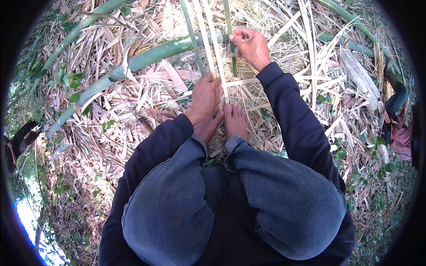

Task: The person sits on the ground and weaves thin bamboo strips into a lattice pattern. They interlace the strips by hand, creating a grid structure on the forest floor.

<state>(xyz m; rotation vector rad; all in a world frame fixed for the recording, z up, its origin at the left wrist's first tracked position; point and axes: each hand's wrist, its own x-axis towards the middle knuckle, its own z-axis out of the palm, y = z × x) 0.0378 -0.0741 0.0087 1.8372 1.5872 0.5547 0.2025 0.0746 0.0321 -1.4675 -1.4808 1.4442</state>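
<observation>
Left hand: the left hand (205,96) is bent into a loose fist, clamped on one of the pale strips (216,51) just before the feet (236,122); how tight, I cannot tell.
Right hand: the right hand (254,48) is farther out and to the right, apart from the left one; its bent fingers are at the right green strip (228,20), but whether they grip it I cannot tell.
Pale strips: two, flat, narrow and smooth-looking, running side by side from the far edge toward the feet.
Green strips: the left green strip (193,37) is slim, its near end reaching the left hand; the right one is darker.
Pole: a thick, round green pole (153,55) lies behind the left hand, slanting to the near left.
Ground: dry, papery litter (111,144), with curled leaves.
Wood: a rough grey piece (360,77) at far right.
Clothes: dark sleeves (297,115), ribbed denim trousers (293,204).
</observation>
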